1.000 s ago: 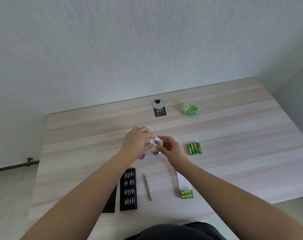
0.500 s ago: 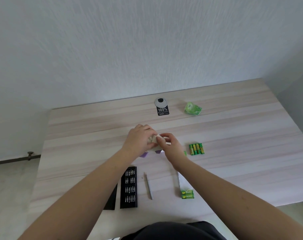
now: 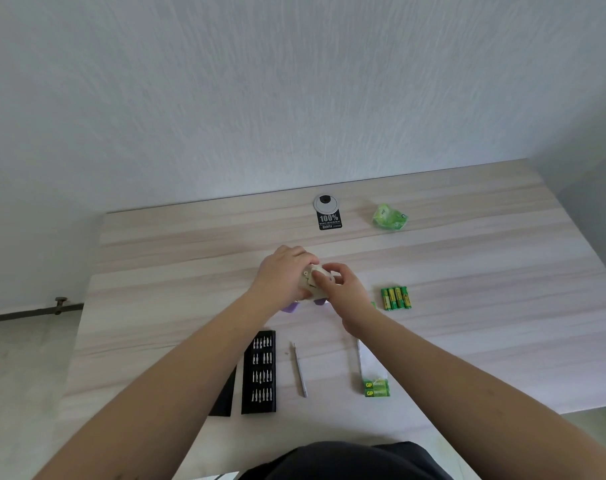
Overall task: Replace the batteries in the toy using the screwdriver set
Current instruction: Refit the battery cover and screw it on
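A small white and purple toy (image 3: 312, 287) sits at the middle of the wooden table (image 3: 468, 271), mostly covered by my hands. My left hand (image 3: 282, 273) grips it from the left, fingers curled over its top. The fingertips of my right hand (image 3: 343, 289) pinch at the toy's white underside from the right. What lies under those fingers is hidden. Several green batteries (image 3: 395, 298) lie side by side to the right. The black bit tray (image 3: 260, 372) of the screwdriver set and its slim silver driver (image 3: 300, 370) lie nearer to me.
A green GP battery pack (image 3: 376, 389) with white card lies near my right forearm. A crumpled green wrapper (image 3: 389, 218) and a round grey cable cap with a black label (image 3: 327, 213) sit at the table's far edge by the wall. A black lid (image 3: 223, 396) lies left of the tray.
My right hand's fingers shifted slightly on the toy's white underside, and the toy turned a little in my left hand. The view tilted slightly. Nothing else on the table moved.
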The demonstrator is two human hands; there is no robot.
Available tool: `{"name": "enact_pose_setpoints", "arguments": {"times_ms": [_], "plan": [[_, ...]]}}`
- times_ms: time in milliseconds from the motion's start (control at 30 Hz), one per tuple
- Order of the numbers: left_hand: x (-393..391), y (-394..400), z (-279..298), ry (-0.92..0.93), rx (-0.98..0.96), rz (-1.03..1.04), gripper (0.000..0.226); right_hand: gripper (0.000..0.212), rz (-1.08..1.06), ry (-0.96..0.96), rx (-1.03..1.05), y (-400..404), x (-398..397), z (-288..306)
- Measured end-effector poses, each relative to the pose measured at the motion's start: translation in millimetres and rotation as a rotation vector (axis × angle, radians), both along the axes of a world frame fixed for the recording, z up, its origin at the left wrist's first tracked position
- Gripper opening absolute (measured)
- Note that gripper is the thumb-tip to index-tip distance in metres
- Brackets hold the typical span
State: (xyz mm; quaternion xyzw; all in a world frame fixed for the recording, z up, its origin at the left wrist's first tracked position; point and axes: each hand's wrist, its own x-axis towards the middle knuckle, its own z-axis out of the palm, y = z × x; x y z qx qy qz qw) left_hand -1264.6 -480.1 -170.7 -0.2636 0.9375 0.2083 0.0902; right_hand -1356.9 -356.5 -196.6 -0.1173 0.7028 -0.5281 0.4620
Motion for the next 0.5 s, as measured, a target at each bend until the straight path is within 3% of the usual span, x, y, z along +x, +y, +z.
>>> {"name": "enact_pose_setpoints", "arguments": {"times_ms": [167, 333, 500], "plan": [[2, -3, 1, 0.030, 0.033, -0.024, 0.069, 0.033, 0.010, 0.001, -0.004, 1, 0, 3], [17, -7, 6, 0.211, 0.230, 0.145, 0.087, 0.029, 0.039, 0.017, 0.002, 1, 2, 3], [22, -3, 0, 0.239, 0.196, 0.213, 0.085, 0.027, 0.072, 0.084, 0.018, 0, 2, 9]]}}
